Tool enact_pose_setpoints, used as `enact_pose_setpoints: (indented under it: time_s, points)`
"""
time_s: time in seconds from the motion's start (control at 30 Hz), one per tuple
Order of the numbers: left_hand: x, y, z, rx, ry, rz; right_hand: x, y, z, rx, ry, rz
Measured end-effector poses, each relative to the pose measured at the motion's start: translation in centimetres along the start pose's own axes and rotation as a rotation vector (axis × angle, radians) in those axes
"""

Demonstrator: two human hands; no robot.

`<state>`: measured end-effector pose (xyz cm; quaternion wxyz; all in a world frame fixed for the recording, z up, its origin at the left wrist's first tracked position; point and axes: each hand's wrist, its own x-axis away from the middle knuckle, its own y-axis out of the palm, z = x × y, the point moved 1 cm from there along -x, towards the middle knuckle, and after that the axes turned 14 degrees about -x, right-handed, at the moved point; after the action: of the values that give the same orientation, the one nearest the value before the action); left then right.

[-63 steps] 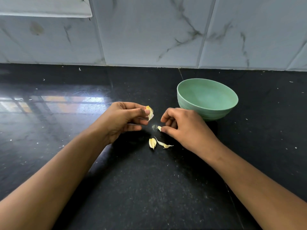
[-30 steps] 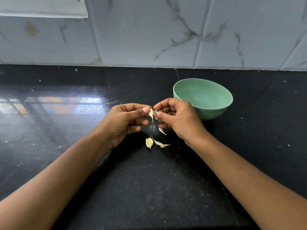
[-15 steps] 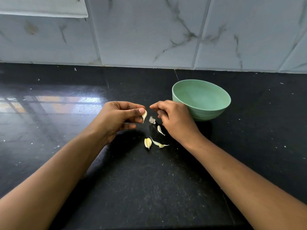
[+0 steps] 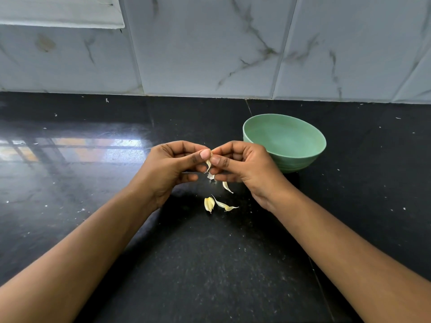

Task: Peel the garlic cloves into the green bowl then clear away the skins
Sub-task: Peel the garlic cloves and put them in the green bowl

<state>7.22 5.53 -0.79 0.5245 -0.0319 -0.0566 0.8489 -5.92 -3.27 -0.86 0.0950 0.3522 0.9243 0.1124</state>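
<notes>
On my feed the left hand (image 4: 169, 171) and the right hand (image 4: 249, 169) meet just above the black polished stone bench (image 4: 210, 264), thumbs tip to tip. Both hands are curled, and between them they pinch a small pale garlic clove (image 4: 208, 164), whose thin tail hangs down below the thumbs. I cannot tell how much skin it carries.

Directly under the hands a tiny white flake of skin (image 4: 210, 176) lies on the bench. Just nearer me are a curved sliver of skin (image 4: 226, 186), a cupped yellowish husk (image 4: 209, 204) and a long pointed strip of skin (image 4: 224, 204), the last two almost touching.

The round matte green bowl (image 4: 300, 163) stands upright behind the right hand, near the grey marble-veined wall tiles (image 4: 210, 54).
</notes>
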Motion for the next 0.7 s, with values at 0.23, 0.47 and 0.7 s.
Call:
enact_pose_setpoints:
  time_s: [0.23, 0.47, 0.7]
  points:
    - [0.01, 0.26, -0.09, -0.006, 0.043, -0.029, 0.22, -0.07, -0.20, -0.092, 0.032, 0.017]
    - [0.20, 0.25, -0.03, -0.149, 0.112, -0.001, 0.35, -0.02, -0.17, -0.070, 0.006, 0.040]
    - [0.34, 0.41, -0.03, -0.154, 0.142, -0.004, 0.52, -0.05, -0.04, -0.086, 0.013, 0.025]
